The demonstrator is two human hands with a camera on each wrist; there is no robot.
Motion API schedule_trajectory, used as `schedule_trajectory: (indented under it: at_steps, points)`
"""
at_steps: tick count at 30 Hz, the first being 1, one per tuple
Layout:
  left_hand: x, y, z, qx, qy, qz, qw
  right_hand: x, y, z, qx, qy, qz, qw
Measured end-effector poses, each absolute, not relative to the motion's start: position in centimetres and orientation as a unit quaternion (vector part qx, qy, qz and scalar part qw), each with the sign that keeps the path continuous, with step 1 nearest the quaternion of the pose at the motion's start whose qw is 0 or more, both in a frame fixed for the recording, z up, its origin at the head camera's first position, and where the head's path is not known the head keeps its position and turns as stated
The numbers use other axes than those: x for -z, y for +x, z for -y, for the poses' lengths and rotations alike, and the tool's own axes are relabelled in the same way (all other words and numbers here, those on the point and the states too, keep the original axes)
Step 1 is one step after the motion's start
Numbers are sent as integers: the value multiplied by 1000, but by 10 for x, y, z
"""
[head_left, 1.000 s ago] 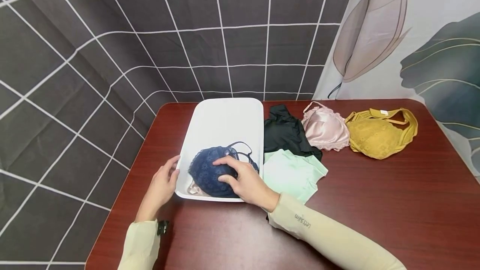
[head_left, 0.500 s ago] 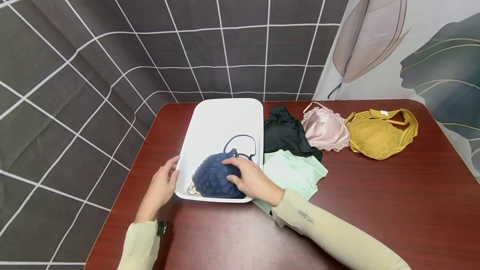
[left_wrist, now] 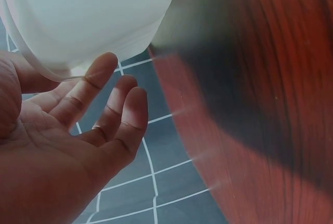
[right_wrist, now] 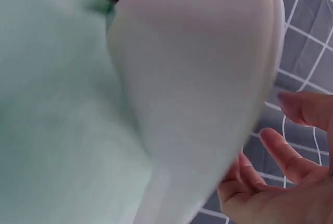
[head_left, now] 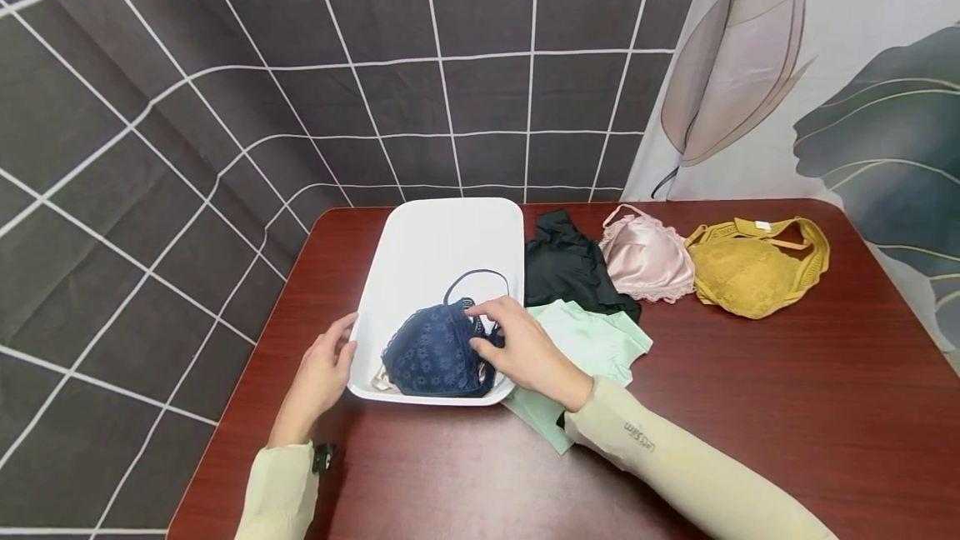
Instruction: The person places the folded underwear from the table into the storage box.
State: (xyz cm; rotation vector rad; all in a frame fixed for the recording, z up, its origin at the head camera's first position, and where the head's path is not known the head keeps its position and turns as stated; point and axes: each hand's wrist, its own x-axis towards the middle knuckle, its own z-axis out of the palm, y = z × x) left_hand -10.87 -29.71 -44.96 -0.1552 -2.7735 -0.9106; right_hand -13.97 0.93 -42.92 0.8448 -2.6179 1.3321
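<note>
A white plastic bin [head_left: 438, 244] stands on the table. In its near end lies a navy lace bra [head_left: 427, 352], cups folded together, with a strap looping toward the back. A bit of pale pink fabric [head_left: 382, 380] peeks out beneath it. My left hand [head_left: 318, 377] touches the bin's left side, fingers loosely bent; in the left wrist view the fingertips [left_wrist: 106, 65] rest against the outer wall. My right hand [head_left: 528, 352] reaches over the bin's right rim at the bra's right edge. Its thumb and fingers are apart, and the right wrist view shows nothing between them.
Right of the bin lie a mint-green garment [head_left: 592, 344], a black garment [head_left: 570, 265], a pink satin bra [head_left: 648, 257] and a mustard lace bra [head_left: 750, 269]. A dark grid-patterned curtain [head_left: 480, 98] hangs behind the reddish-brown table [head_left: 420, 473].
The navy bra has shifted slightly right and toward me, its strap loop now spread behind it. My right hand has moved right, off the cup to the bra's edge. The left hand stays put.
</note>
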Motion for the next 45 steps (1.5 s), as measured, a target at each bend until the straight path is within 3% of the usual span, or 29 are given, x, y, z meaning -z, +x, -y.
schedule_trajectory:
  at_steps: [16,22,34,45]
  points:
    - [448,-105,299,302,-37,948,90,438,-140,-85,-478,209,845,116]
    - [449,-105,299,307,-37,947,87,443,-140,-106,-446,184,871,92]
    - [450,-106,296,314,-38,945,88,458,-125,-132,-342,133,930,-10]
    - [448,-104,295,319,-37,943,88,465,-121,-130,-331,137,933,-24]
